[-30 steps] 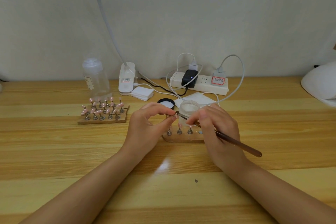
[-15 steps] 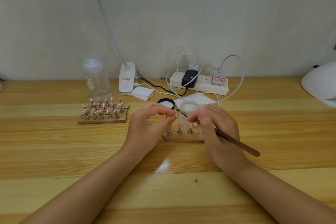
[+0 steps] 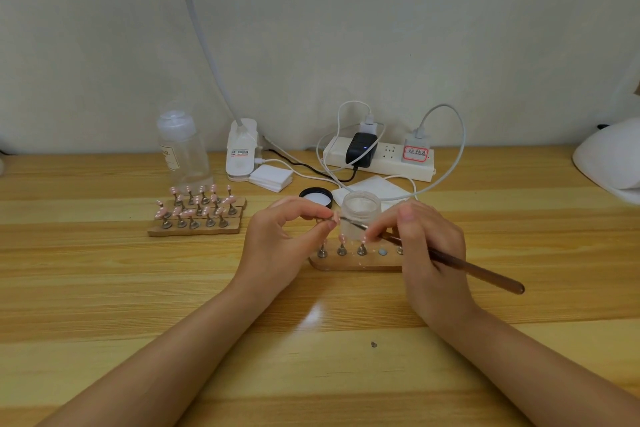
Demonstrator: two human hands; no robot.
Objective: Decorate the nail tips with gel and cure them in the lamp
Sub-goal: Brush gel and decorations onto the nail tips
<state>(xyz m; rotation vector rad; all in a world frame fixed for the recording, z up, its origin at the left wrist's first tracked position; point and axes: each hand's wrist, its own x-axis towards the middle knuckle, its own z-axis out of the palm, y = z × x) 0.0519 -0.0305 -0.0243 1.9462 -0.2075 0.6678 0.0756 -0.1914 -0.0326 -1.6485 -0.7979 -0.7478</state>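
- A small pink nail tip [image 3: 334, 217] is pinched between the thumb and forefinger of the left hand [image 3: 282, 246], raised just above the wooden holder [image 3: 349, 262].
- The right hand [image 3: 427, 253] grips a brown brush [image 3: 460, 265] like a pen; its fine end meets the nail tip.
- Three more tips on metal stands sit in the holder, below the hands.
- A clear open jar [image 3: 361, 213] stands right behind, its black lid [image 3: 316, 197] beside it.
- A fuller rack of pink tips [image 3: 197, 215] lies off to the left on the table [image 3: 104, 288].
- The white curing lamp [image 3: 609, 163] sits at the far right edge.
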